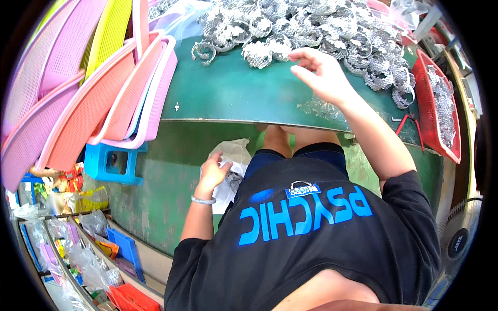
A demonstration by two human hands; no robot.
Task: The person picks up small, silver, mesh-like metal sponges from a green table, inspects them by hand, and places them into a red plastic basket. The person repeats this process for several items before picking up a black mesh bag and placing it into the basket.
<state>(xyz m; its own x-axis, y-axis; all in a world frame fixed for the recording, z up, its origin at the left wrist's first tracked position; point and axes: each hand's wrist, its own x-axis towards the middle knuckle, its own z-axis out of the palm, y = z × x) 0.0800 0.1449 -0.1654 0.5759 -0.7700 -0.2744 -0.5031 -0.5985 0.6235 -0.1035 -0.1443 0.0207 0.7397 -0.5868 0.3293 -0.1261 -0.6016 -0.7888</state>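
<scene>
My right hand (pixel 321 72) reaches out over the green table (pixel 228 93), fingers apart, fingertips at the edge of a big heap of silvery sparkling bracelets (pixel 321 31). It holds nothing that I can see. Below the table edge my left hand (pixel 212 171) grips the rim of a clear plastic bag (pixel 233 160) beside my left knee; a silver bangle sits on that wrist. Some silvery pieces show inside the bag.
A stack of pink, salmon and yellow plastic mesh trays (pixel 88 88) leans at the left. A red basket (pixel 441 109) with silvery pieces stands at the table's right. A blue stool (pixel 111 163) is on the floor, shelves with bags lower left, a fan (pixel 459 238) lower right.
</scene>
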